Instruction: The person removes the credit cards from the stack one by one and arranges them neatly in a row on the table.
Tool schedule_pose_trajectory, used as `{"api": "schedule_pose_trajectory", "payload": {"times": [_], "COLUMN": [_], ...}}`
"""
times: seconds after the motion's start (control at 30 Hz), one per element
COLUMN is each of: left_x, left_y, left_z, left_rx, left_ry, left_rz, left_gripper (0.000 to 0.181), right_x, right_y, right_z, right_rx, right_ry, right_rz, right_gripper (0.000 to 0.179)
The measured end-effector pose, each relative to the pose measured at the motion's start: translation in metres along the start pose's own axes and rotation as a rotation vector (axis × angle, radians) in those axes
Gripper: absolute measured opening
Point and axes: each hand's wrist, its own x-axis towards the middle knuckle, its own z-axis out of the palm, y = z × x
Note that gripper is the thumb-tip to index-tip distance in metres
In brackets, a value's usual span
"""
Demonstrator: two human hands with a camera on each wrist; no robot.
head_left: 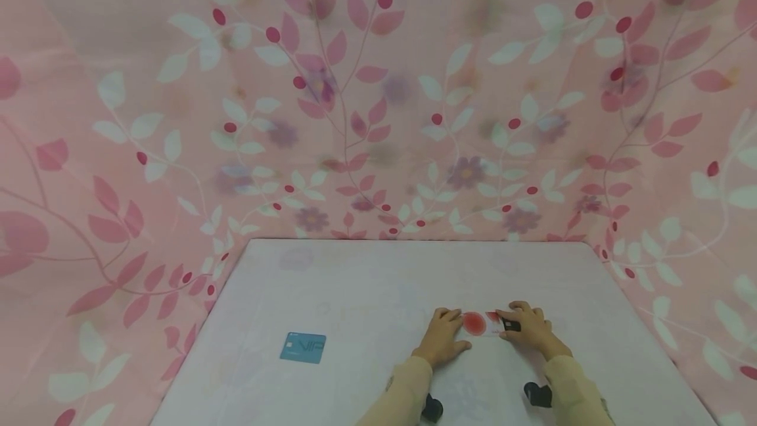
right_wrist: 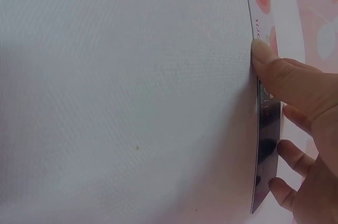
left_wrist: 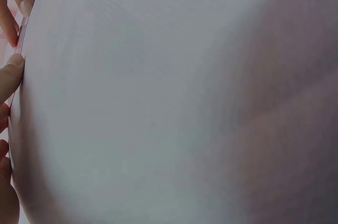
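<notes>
Between the two hands a white card with a red disc [head_left: 474, 324] lies low over the white table, its right end overlapping a black card [head_left: 512, 325]. My left hand [head_left: 440, 339] holds the left end of the white card, thumb at the near edge and fingers towards the far edge; its thumb [left_wrist: 11, 73] shows at the card's edge in the left wrist view. My right hand [head_left: 530, 329] grips the black card across its width, thumb on the near long edge, fingers along the far one. Lettering shows on the black card [right_wrist: 268, 123] in the right wrist view.
A blue card marked VIP [head_left: 303, 348] lies flat on the white table [head_left: 355, 288], left of the hands. Dark pieces [head_left: 538, 394] show beside the sleeves. Pink floral cloth [head_left: 378, 117] hangs behind and on both sides of the table.
</notes>
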Motion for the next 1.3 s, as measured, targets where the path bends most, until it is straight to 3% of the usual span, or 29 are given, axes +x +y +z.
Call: {"api": "schedule_pose_trajectory", "payload": {"times": [1.03,1.3], "left_x": [-0.0044,-0.0051], "left_y": [0.0055,0.0024], "left_z": [-0.0098,-0.0076], "left_rx": [-0.016,-0.090], "left_ry": [0.003,0.046], "left_rz": [-0.006,-0.001], "left_gripper": [0.054,0.052], "right_x": [-0.0016,-0.0036], "right_y": [0.0041,0.0033], "right_z": [0.0025,0.0042], "right_rx": [0.022,0.036], "right_ry": [0.004,0.038], "right_rz": [-0.023,-0.038], "right_gripper": [0.056,0.059]}}
